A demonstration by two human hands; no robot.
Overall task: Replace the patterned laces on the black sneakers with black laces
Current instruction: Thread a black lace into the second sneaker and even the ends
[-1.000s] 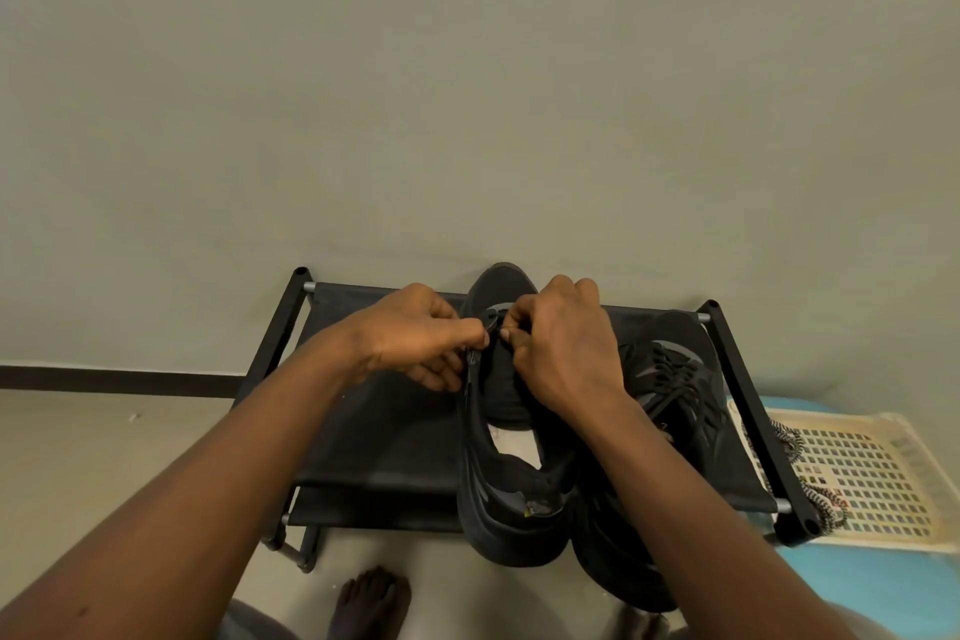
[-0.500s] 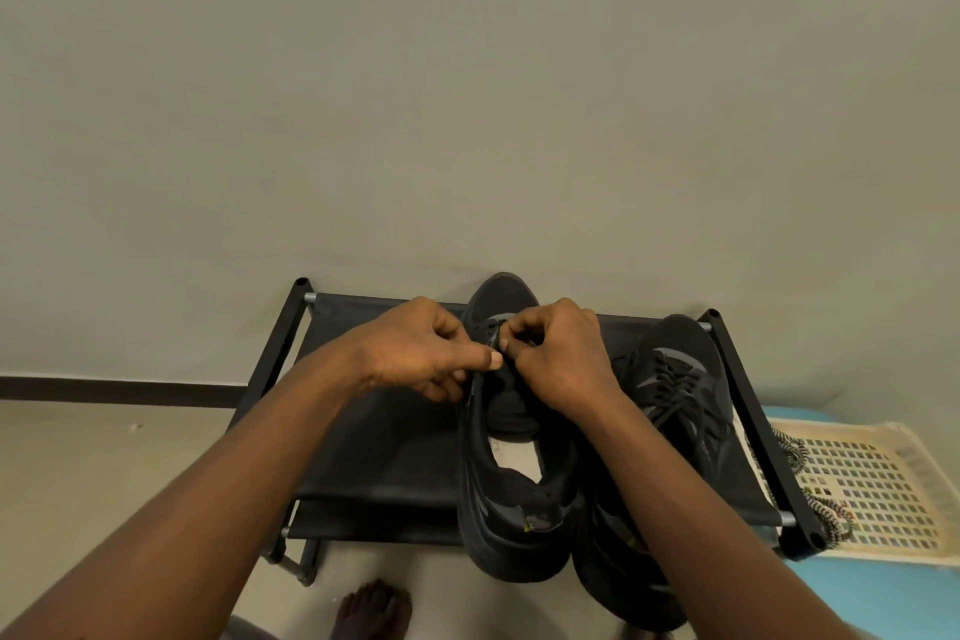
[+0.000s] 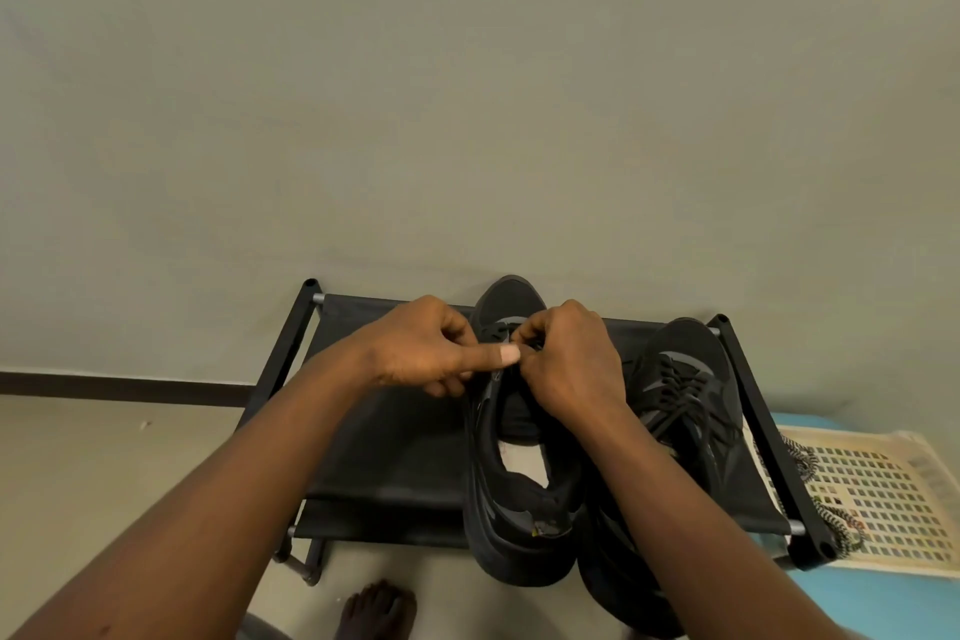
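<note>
Left hand (image 3: 421, 353) now extends its thumb toward right hand (image 3: 566, 364). Both pinch the front eyelets of the sneaker (image 3: 514, 535) lying on the rack (image 3: 395, 457); black lace not discernible. Risk: dark lace against dark shoe, so an eyelet may be skipped.

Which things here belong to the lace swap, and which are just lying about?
In the job: left hand and right hand, pinching at the middle sneaker's front eyelets; laced sneaker beside it; patterned laces draped by the rack's right end.
Lying about: basket, bare foot.
</note>
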